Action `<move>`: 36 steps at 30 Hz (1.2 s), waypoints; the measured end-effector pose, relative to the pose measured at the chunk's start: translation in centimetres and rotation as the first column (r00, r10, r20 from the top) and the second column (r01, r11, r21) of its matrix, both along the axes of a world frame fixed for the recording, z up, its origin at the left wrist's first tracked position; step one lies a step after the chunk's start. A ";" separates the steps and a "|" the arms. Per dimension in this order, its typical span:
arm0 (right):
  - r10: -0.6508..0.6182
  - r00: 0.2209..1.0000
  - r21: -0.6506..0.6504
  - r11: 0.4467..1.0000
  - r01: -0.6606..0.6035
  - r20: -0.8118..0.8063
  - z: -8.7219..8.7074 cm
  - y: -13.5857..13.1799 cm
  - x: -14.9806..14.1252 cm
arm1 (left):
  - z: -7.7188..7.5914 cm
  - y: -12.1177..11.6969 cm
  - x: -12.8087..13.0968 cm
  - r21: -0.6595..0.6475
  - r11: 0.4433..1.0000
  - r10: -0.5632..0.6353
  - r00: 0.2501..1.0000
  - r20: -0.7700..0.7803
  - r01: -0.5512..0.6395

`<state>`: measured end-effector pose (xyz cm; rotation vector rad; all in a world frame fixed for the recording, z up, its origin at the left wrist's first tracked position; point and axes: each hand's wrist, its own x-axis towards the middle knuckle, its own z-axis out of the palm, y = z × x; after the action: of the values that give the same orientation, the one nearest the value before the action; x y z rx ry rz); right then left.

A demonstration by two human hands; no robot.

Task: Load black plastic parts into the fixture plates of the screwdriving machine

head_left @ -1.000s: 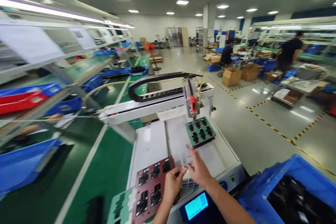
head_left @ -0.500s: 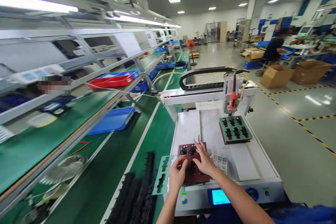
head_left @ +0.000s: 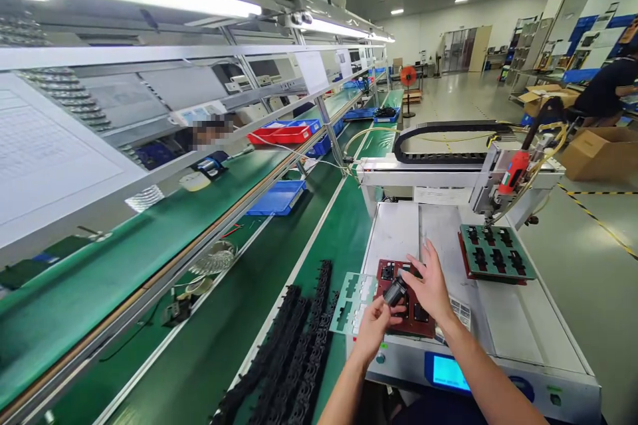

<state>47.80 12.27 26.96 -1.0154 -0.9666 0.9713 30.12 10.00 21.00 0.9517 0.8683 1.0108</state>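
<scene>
The white bed (head_left: 444, 229) leaves room to pass between the red plate (head_left: 415, 326) and the green board (head_left: 490, 248) at right; a small tray (head_left: 461, 313) narrows the near end, and a beam (head_left: 423, 177) and screwdriver (head_left: 516, 170) obstruct the far side.

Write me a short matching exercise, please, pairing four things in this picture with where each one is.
1. black cylindrical part
2. lit screen
3. black strips
4. red-bodied tool

A. on the green bench
B. on the gantry
C. between left hand and right hand
D. on the front panel

Pairs: 1-C, 2-D, 3-A, 4-B
</scene>
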 end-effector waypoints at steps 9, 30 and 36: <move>-0.158 0.979 0.067 0.984 0.168 -0.129 2.8 -6.8 -0.1 | 3.9 -2.0 0.5 0.124 0.992 -0.022 0.983 0.183 -0.001; -0.059 0.957 -0.157 0.988 0.015 -0.283 2.4 -9.0 -2.5 | 6.7 -3.2 0.0 0.310 0.949 0.069 0.998 -0.013 -0.061; -0.068 0.971 -0.120 0.992 0.040 -0.231 2.6 -8.9 -2.4 | 7.3 -3.1 0.1 0.321 0.944 0.086 0.996 -0.021 -0.075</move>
<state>45.40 3.39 29.54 -0.9917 -0.6903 1.0844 30.26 6.87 28.27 1.2183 0.7894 1.2339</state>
